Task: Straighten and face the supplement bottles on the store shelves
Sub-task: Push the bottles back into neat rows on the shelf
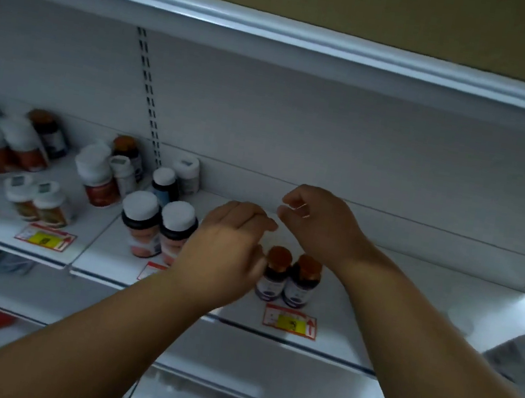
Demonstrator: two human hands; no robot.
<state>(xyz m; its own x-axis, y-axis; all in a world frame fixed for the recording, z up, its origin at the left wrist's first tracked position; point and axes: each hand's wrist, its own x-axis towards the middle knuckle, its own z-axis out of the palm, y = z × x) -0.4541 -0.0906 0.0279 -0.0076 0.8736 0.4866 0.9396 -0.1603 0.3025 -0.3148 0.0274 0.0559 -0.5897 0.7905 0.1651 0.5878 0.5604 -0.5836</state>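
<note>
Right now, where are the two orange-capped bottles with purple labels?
In the head view, the two orange-capped bottles stand side by side at the shelf's front edge, right of centre, just behind a red-and-yellow price tag, between the left hand and right wrist.

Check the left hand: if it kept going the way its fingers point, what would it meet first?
The left hand points right, over the left of two purple-labelled, orange-capped bottles. Straight on, its fingertips would probably meet the right hand first, though depth is unclear.
</note>
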